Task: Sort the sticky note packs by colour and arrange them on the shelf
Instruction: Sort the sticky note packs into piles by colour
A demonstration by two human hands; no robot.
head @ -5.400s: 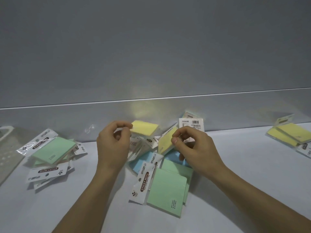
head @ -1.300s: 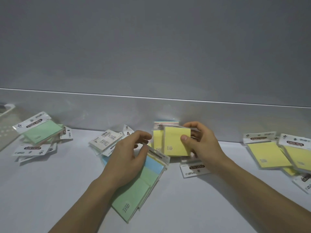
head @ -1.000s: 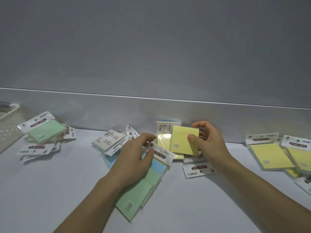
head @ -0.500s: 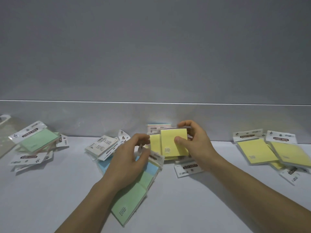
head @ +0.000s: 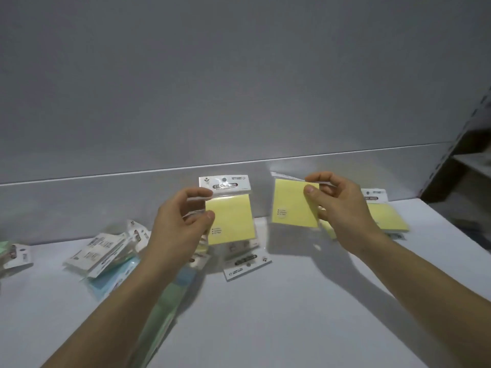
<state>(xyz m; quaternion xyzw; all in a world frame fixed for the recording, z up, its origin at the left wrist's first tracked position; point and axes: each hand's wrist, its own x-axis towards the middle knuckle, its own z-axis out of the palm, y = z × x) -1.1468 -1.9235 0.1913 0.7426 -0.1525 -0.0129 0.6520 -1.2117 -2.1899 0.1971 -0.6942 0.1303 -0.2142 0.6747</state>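
Note:
My left hand (head: 178, 229) holds a yellow sticky note pack (head: 229, 219) upright by its left edge, white header card on top. My right hand (head: 340, 205) pinches a second yellow pack (head: 292, 205) at its top right corner, above the shelf. A mixed pile of blue and green packs (head: 117, 264) lies under my left forearm. One pack lies face down (head: 247, 264) between my hands. The yellow pile (head: 388, 216) rests at the right, partly hidden behind my right hand. A green pile (head: 13, 254) shows at the far left edge.
The white shelf surface (head: 279, 314) runs to a grey back panel (head: 239, 88) with a low lip. At the far right the shelf ends at a dark upright post (head: 467, 134) and a neighbouring shelf.
My left hand left the blue and green pile and took a yellow pack. Both hands have lifted and spread apart, each with one yellow pack. The view has swung right.

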